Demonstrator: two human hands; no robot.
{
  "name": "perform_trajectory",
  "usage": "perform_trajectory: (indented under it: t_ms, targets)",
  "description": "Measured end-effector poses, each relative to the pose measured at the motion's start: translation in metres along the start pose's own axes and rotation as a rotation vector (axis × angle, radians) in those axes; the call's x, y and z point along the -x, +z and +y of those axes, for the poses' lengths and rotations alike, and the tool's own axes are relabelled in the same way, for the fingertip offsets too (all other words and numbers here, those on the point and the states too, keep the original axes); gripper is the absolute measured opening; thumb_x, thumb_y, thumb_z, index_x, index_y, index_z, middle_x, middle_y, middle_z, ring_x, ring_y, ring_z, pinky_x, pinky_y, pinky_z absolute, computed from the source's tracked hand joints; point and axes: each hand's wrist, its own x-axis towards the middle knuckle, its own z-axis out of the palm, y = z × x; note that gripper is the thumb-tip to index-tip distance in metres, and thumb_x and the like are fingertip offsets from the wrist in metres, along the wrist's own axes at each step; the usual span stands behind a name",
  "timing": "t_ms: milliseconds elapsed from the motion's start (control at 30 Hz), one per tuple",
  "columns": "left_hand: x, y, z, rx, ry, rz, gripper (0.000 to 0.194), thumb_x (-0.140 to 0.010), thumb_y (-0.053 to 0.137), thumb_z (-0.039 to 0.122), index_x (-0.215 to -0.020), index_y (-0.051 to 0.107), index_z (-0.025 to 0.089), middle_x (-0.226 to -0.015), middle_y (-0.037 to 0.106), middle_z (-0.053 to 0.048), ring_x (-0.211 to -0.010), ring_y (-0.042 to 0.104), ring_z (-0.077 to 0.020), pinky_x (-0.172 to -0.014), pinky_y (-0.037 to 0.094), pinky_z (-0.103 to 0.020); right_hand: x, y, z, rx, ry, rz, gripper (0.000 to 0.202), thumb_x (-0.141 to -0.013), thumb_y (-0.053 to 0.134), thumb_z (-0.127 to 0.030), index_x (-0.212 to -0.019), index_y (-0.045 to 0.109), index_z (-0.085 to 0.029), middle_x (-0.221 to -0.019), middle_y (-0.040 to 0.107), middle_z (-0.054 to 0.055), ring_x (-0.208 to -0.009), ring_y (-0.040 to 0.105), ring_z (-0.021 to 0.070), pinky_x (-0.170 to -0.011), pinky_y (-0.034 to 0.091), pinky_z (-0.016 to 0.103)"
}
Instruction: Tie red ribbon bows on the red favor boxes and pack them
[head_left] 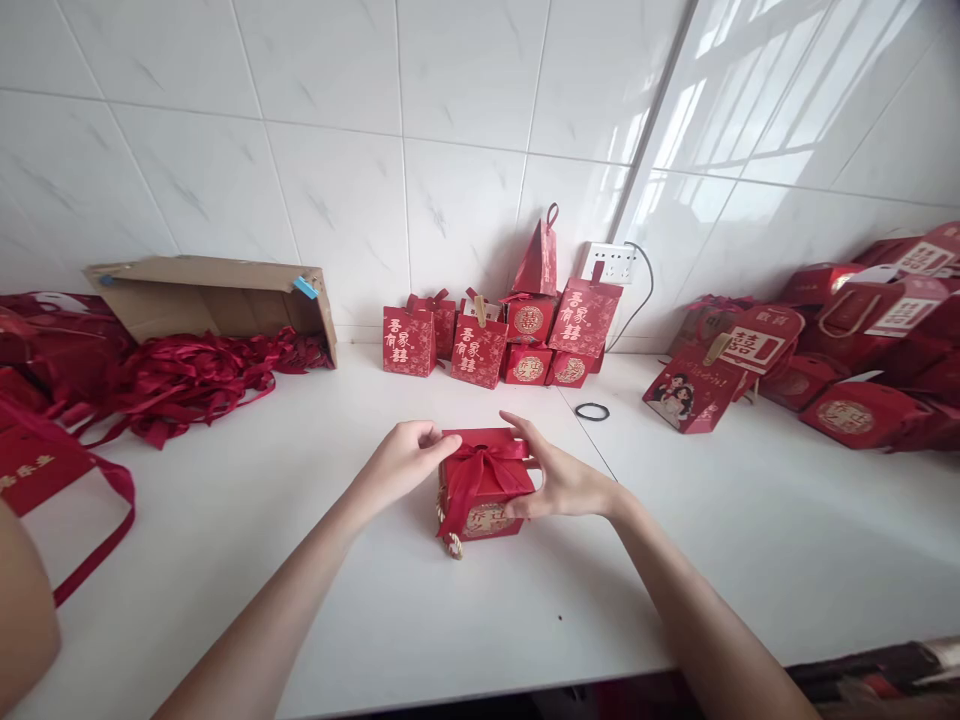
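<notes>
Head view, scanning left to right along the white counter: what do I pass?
Pile of red ribbons → open cardboard box → left hand → red gift box with bow → right hand → black hair tie → heap of red bags.

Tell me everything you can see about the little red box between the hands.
The small red box looks like card, roughly cubic, upright on the white table. A red satin bow sits on its front, a gold round emblem below, a beige cord at its lower left. The left hand and right hand grip its sides.
</notes>
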Motion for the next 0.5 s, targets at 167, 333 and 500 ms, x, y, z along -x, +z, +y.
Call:
perform_trajectory:
  t_ms: [167,333,500]
  targets:
    - [0.008,0.016,0.004,-0.031,0.441,0.424,0.022,-0.084,0.052,0.029,-0.066,0.045,0.018,-0.061,0.049,0.004,-0.058,0.049,-0.0096,-0.058,0.041,-0.021,-0.005,0.008,0.0,0.23,-0.253,0.266,0.101,-0.063,0.075,-0.028,-0.142,0.012,-0.023,-0.132,0.039,0.016,-0.122,0.043,0.0275,-0.097,0.043,0.048]
    - [0.016,0.025,0.008,-0.243,1.074,0.663,0.017,-0.078,0.061,0.012,-0.072,0.047,0.018,-0.062,0.051,0.003,-0.057,0.047,-0.0094,-0.056,0.041,-0.023,-0.009,0.019,-0.005,0.544,-0.581,0.643,0.098,-0.07,0.071,-0.032,-0.144,0.008,-0.022,-0.135,0.033,0.018,-0.126,0.036,0.0303,-0.096,0.044,0.05]
    - [0.026,0.028,0.016,-0.327,1.302,0.657,0.013,-0.078,0.061,0.013,-0.072,0.05,0.016,-0.055,0.053,0.004,-0.05,0.047,-0.0082,-0.057,0.04,-0.028,-0.009,0.027,-0.01,0.595,-0.739,0.749,0.097,-0.072,0.069,-0.041,-0.144,0.007,-0.021,-0.134,0.035,0.018,-0.126,0.037,0.0306,-0.097,0.043,0.051]
